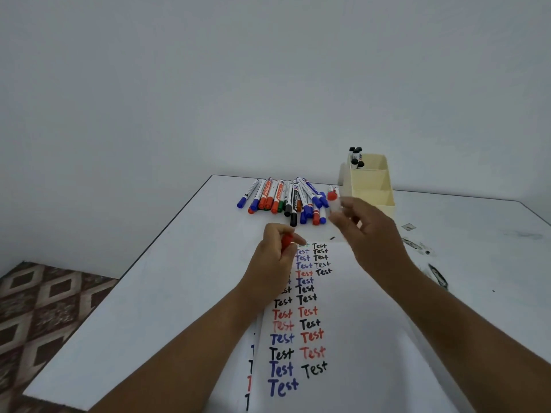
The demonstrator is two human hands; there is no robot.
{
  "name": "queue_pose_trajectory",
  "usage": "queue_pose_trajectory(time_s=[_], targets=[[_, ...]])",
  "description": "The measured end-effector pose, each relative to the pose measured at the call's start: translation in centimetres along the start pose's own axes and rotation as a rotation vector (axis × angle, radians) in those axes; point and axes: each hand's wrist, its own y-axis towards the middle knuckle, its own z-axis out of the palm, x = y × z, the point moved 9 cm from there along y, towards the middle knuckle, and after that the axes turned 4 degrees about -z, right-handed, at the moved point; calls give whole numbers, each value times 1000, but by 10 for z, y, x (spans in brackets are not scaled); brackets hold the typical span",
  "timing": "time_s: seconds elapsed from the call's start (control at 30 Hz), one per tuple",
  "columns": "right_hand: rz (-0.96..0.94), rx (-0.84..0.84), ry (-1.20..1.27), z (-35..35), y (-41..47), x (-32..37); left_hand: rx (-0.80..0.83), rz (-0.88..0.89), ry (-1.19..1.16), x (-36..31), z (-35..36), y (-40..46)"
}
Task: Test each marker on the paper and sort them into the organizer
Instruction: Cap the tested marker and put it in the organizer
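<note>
Nearest the camera lies the paper (pixel 343 338), covered in rows of "Test" written in black, red and blue, on the white tabletop (pixel 149 293). Above it the left hand (pixel 275 257) grips a red cap (pixel 286 241), while the right hand (pixel 366 231) pinches a blurred red-tipped marker (pixel 334 201). Farther off lies the pile of markers (pixel 287 199); the cream organizer (pixel 369 181) at far right holds black-capped markers (pixel 356 158).

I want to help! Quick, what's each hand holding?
Left hand: grips a red marker cap.
Right hand: blurred, seems to pinch a white marker; not certain.
</note>
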Motion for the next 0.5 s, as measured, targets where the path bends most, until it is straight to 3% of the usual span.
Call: queue_pose_trajectory(time_s=[0.17, 0.37, 0.5], targets=[[-296, 133, -661, 4, 1, -1, 13, 12, 80, 2, 1, 0], [-387, 280, -819, 15, -3, 0, -7, 26, 65, -2, 0, -1], [-424, 264, -850, 21, -5, -1, -14, 39, 78, -4, -1, -3]])
